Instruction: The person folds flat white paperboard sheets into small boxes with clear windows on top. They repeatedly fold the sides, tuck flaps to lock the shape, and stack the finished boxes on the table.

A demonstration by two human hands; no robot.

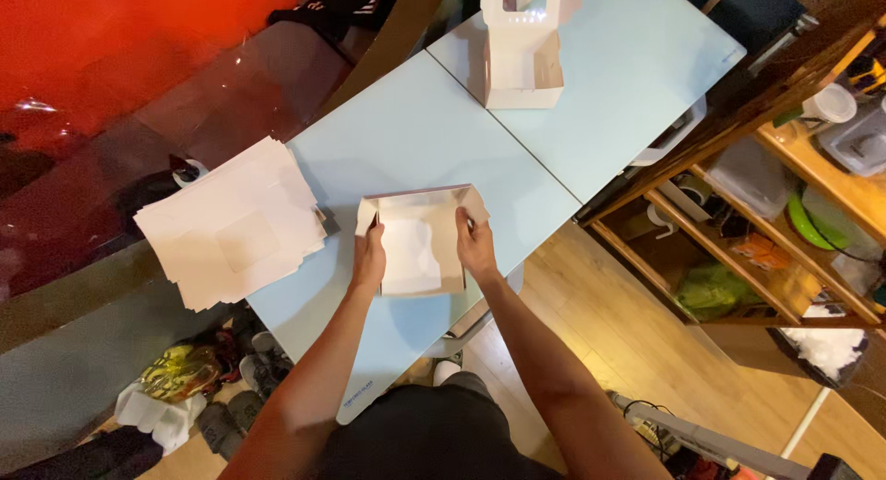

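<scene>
A half-folded white cardboard box (413, 249) with brown inner edges lies on the pale blue table (415, 138) in front of me. My left hand (369, 257) grips its left wall, which is raised. My right hand (475, 243) grips the right wall, also folded up. The box's far wall stands up too, and its flat lid panel lies toward me between my wrists.
A stack of flat white box blanks (231, 223) rests at the table's left edge. A finished white box with a window lid (522, 46) stands at the far side. Wooden shelves with containers (784, 212) are to the right. Shoes (203, 388) lie on the floor.
</scene>
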